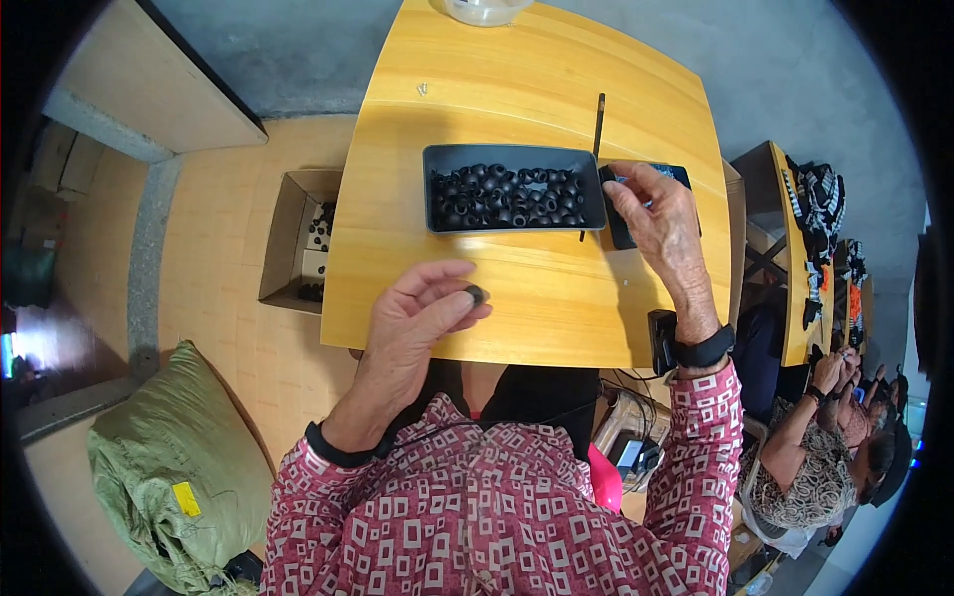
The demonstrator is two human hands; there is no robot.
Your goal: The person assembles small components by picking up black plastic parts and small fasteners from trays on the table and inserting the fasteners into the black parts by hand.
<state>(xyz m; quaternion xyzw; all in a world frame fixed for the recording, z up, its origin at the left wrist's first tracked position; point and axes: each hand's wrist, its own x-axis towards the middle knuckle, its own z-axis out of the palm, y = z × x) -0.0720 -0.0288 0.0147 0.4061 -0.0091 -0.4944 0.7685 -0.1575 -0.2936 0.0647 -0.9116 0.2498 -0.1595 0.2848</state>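
Note:
My left hand (402, 333) pinches a small round black piece with a hole (476, 295) between thumb and fingers, in front of the grey tray. That rectangular tray (512, 231) holds many similar black ring-like pieces (507, 199). To its right lies a smaller black tray (622, 236) with bluish contents, partly covered by my right hand (656, 214). The right thumb and fingertips are closed together over that tray's left side, close to the grey tray's right end. What they hold, if anything, cannot be made out.
A thin black stick (600, 124) runs past the grey tray's right end. Small clear bits (422, 89) and a plastic bowl (485, 12) are farther back. Left of the table stand a cardboard box (278, 243) and a green sack (179, 467). Another person (810, 462) sits at right.

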